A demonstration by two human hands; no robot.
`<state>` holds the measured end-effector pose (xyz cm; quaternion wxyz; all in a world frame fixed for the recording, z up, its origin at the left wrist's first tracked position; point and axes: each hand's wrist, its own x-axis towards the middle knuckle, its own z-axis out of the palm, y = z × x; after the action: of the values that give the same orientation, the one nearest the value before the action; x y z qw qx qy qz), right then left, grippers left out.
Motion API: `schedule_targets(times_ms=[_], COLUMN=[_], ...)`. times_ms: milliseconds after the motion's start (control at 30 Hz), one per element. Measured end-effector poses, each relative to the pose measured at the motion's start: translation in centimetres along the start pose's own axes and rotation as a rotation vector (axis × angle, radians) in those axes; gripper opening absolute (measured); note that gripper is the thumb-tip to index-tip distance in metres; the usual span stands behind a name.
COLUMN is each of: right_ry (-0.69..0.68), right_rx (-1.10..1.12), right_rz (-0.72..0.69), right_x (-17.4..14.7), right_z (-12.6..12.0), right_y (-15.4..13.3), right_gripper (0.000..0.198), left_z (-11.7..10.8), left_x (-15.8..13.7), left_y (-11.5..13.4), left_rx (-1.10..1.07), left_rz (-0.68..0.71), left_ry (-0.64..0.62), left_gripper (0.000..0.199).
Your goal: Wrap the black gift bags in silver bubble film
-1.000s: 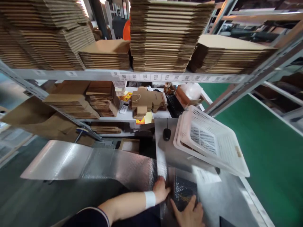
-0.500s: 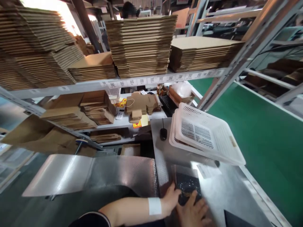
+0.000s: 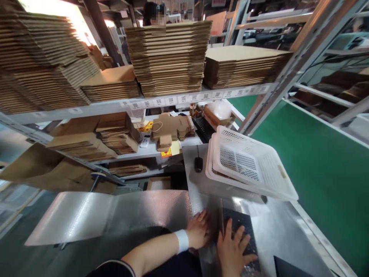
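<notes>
Left hand (image 3: 198, 232): fingers spread flat on bubble wrap (image 3: 121, 215) | Right hand (image 3: 235, 248): open, pressing dark item (image 3: 240, 227) on tabletop (image 3: 276, 234) | Technique: keep both palms flat, wrap taut against item's edge | Basket (image 3: 250, 165): behind.

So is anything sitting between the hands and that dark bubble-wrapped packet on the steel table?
Nothing visible. The right hand lies flat on the dark packet, and the left hand presses the bubble wrap sheet just beside it. The white baskets and mouse sit farther back.
</notes>
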<state>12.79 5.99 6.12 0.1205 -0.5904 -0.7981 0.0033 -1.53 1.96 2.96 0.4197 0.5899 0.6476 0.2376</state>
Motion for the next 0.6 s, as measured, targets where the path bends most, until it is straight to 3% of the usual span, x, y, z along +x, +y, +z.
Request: schedule_targets(times_ms=[100,233,400,600], right_ry=[0.054,0.045,0.066,-0.029], right_rx=[-0.073,-0.153,-0.267,-0.275], right_rz=[-0.014,-0.025,-0.145,-0.060], right_x=[0.7,1.0,0.8,0.9], right_z=[-0.1,0.0,0.2,-0.3], right_y=[-0.3,-0.1,1.2,0.0], right_gripper=[0.053,0.052,0.051,0.054], left_z=[-1.6,-1.5,-1.5,-3.0], left_x=[-1.7,-1.8,-1.1,-0.8], left_y=[-1.8,-2.3,-1.3,0.9], left_rx=[0.264,0.390,0.434,0.474], left_rz=[0.198,0.197,0.170,0.146], left_ry=[-0.136,-0.108,-0.130,-0.130], left_gripper=[0.076,0.073,0.072,0.069])
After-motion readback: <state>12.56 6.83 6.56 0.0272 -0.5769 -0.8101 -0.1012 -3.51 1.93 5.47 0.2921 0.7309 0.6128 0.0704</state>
